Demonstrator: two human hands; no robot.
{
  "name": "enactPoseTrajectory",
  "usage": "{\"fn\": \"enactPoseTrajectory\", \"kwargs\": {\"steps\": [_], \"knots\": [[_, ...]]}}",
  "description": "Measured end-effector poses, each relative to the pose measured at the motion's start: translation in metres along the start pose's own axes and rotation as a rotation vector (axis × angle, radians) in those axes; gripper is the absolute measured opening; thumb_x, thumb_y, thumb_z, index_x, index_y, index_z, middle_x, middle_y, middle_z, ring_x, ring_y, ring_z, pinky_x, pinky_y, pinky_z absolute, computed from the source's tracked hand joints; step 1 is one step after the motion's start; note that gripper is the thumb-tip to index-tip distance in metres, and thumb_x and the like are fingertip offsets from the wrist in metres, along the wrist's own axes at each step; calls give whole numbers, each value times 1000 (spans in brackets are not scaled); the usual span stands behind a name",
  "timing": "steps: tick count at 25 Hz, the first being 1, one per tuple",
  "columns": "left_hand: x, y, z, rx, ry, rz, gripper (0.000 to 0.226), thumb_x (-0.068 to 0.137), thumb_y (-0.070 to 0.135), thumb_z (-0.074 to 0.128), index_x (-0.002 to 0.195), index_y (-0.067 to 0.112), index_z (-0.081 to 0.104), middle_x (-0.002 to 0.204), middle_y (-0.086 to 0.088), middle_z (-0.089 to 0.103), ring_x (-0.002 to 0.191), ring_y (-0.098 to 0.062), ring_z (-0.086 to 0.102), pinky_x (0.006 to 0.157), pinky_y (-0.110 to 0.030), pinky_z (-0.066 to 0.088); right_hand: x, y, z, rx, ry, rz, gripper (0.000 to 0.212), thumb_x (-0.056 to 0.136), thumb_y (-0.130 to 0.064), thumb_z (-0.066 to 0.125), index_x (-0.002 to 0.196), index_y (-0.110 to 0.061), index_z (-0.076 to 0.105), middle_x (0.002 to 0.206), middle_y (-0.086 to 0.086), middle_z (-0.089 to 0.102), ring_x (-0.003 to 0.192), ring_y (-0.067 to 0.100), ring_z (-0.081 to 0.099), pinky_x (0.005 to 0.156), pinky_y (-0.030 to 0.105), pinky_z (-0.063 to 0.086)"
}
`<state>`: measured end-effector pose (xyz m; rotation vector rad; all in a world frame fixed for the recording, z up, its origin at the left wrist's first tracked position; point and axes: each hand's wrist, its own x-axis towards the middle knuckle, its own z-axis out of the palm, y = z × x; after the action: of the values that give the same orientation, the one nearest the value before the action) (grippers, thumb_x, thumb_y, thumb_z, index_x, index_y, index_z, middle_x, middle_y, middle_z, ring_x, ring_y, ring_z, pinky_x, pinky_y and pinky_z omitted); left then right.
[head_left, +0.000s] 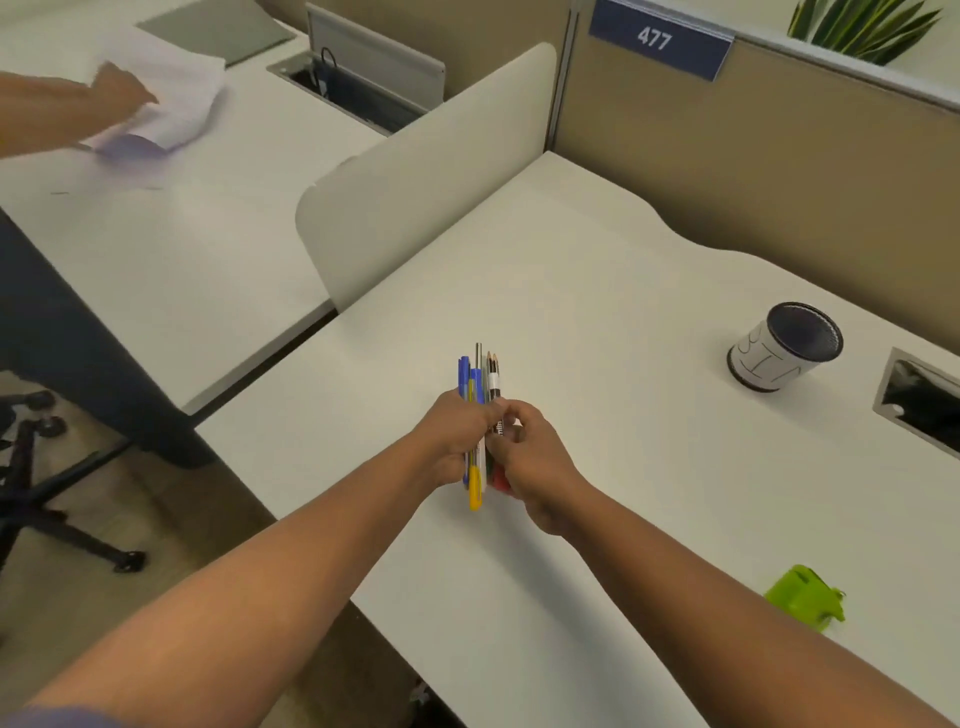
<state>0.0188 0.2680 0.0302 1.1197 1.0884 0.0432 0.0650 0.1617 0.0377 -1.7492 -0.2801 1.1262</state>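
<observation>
So the biggest thing here is the white desk (597, 291), which fills most of the view, with a tan partition wall (727, 156) running along its far edge from 12 to 3 o'clock and a blue "477" sign (658, 40) up top. A pale rounded divider (415, 171) at about 11 o'clock splits it from the neighbouring desk (156, 249), where another person's hand (122, 91) sits on some blurry white paper (171, 98) way out at 10 o'clock. A black office chair base (41, 467) is on the floor at 9 o'clock. Dead centre, both hands meet over the desk. The left hand (452, 441) is wrapped around a bundle of pens and pencils (478, 384), and the right hand (535, 462) has curled fingers pinching the same bundle from its right side. The bundle points to 12 o'clock, blue pens and pencil tips sticking out front, a yellow end poking out the back. From the hands, a black mesh pen cup (784, 347) with a paper label stands well apart at 2 o'clock, and a small green thing (804, 597) lies at 4 o'clock.
</observation>
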Motion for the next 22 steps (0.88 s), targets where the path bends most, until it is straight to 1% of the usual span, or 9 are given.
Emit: {"fn": "enactPoseTrajectory", "kwargs": {"steps": [2,5,8,11,15,18,20,21,22], "knots": [[15,5,-12,133,-6,44,15,95,16,66,107,7,66,98,-19,71,91,-32,70,83,-47,61,19,-3,5,-51,20,41,33,93,-4,46,108,-32,56,95,17,68,71,27,59,66,42,52],[27,13,-21,336,-6,139,11,90,8,63,100,8,65,87,-14,65,76,-25,63,65,-32,53,39,-10,11,-130,53,44,28,89,-5,47,106,-27,54,92,19,68,66,24,54,57,35,47],[38,18,-23,506,74,235,9,85,7,59,93,11,61,84,-10,64,71,-24,61,59,-31,49,55,-17,17,-91,22,84,27,91,-6,48,111,-24,54,91,20,70,67,24,57,57,35,47],[42,21,-26,738,173,310,9,86,7,59,92,11,53,86,-6,60,74,-26,58,61,-34,46,61,-19,15,-44,84,91,26,91,-4,49,112,-19,54,94,16,68,65,20,57,49,25,45],[44,7,-30,1326,347,473,25,92,6,50,114,16,49,105,-6,60,89,-30,58,68,-35,34,70,-28,-8,-171,302,-76,33,92,1,40,110,-24,52,106,-2,64,84,22,60,62,27,47],[60,-8,-25,1479,405,577,35,88,8,55,119,20,48,111,-3,56,97,-28,57,71,-36,29,87,-43,-26,-493,301,-277,42,90,4,33,114,-25,52,101,-12,62,91,22,58,69,35,48],[71,-17,-21,1447,467,601,32,86,25,66,115,22,53,103,-2,57,88,-27,57,69,-37,30,97,-53,-29,-776,226,-344,46,88,2,33,117,-28,53,103,-10,63,94,23,57,82,41,46],[76,-22,-21,1418,523,632,36,83,44,69,110,23,57,96,-1,59,81,-26,57,66,-37,33,103,-57,-28,-921,209,-362,48,87,2,33,118,-29,53,104,-9,63,96,25,57,85,41,41],[80,-27,-20,1388,558,644,49,80,65,61,105,23,59,90,-1,59,76,-26,55,65,-37,35,110,-59,-26,-1045,207,-376,52,84,2,33,120,-31,54,104,-7,63,97,25,56,86,40,35]]}}
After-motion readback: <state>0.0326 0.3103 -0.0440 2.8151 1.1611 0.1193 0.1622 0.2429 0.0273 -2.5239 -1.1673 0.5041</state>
